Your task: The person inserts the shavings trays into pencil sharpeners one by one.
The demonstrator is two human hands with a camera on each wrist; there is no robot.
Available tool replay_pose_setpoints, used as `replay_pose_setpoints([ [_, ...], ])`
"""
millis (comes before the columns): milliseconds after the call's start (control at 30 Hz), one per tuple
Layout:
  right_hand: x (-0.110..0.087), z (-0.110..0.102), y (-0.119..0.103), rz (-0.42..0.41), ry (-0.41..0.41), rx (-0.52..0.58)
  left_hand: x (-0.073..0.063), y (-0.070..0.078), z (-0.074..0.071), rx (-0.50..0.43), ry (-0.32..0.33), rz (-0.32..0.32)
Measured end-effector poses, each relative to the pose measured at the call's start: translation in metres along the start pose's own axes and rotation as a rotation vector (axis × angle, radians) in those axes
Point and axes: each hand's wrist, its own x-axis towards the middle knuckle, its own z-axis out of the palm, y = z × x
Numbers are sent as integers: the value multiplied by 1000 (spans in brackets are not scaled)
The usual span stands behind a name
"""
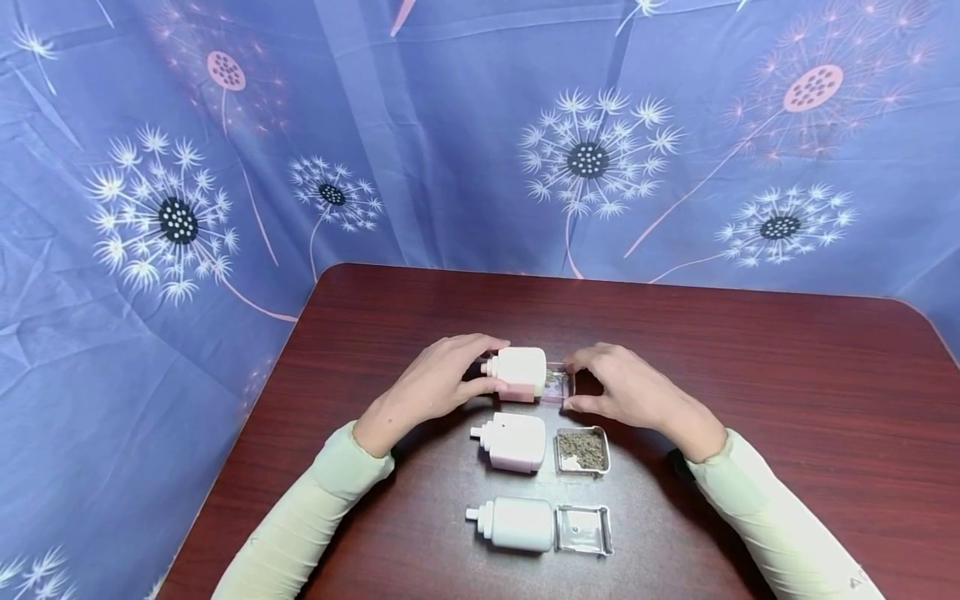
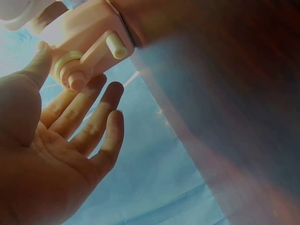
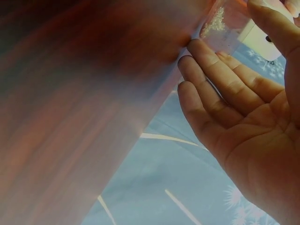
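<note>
My left hand [image 1: 435, 379] holds a pink and white crank pencil sharpener [image 1: 522, 372], thumb and fingers on its two sides near the crank end. Its crank handle [image 2: 116, 45] shows in the left wrist view, where the other fingers reach out beneath it. With thumb and fingertips, my right hand [image 1: 637, 387] grips the sides of a clear shavings drawer [image 1: 557, 385] at the sharpener's right end. Some shavings [image 3: 214, 23] show through the drawer in the right wrist view.
Nearer on the dark red table [image 1: 810, 417] lie a pale pink sharpener [image 1: 516, 442] beside a drawer full of brownish shavings [image 1: 583, 448], and a white sharpener [image 1: 521, 523] beside a clear drawer [image 1: 583, 530]. A blue dandelion-print cloth [image 1: 465, 167] hangs behind.
</note>
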Motion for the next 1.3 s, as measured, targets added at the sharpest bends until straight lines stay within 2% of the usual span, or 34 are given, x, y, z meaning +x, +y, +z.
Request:
replay_pose_setpoints([
  [500, 6, 4, -5, -36, 16, 3, -1, -1, 1, 5, -9, -16],
  [1300, 17, 7, -9, -18, -23, -13, -1, -1, 1, -11, 8, -9],
])
